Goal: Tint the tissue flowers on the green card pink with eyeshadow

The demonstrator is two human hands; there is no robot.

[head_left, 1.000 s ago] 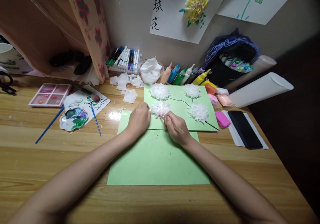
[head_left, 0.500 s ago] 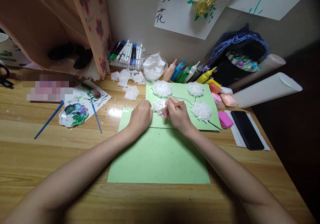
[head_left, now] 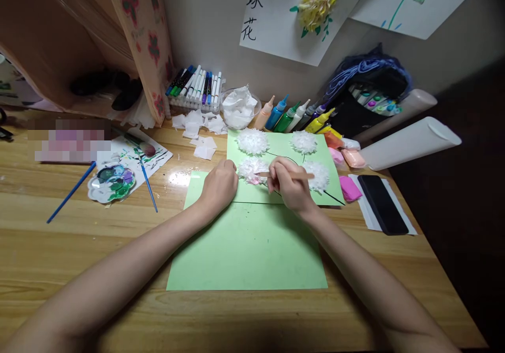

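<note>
My right hand (head_left: 289,183) is closed around a thin wooden stick (head_left: 300,175) whose tip touches a white tissue flower (head_left: 249,168) with a pinkish lower edge. My left hand (head_left: 219,185) rests curled in a loose fist on the green card (head_left: 282,148), just left of that flower; I see nothing in it. Three more white tissue flowers sit on the card: one behind (head_left: 251,140), one at the back right (head_left: 303,142), one partly hidden by my right hand (head_left: 320,175). A larger green sheet (head_left: 244,248) lies in front.
Marker set (head_left: 194,87), a bowl of tissue (head_left: 239,108) and paint bottles (head_left: 292,117) line the wall. Tissue scraps (head_left: 201,132), paint palette (head_left: 110,178) and blue brushes (head_left: 147,180) lie left. Clay lumps (head_left: 349,187), a black phone (head_left: 382,203) and white rolls (head_left: 410,142) lie right.
My right hand has turned the stick from pointing down-right to lying nearly level and pointing right, and has shifted slightly right of the flower. My left hand has stayed put.
</note>
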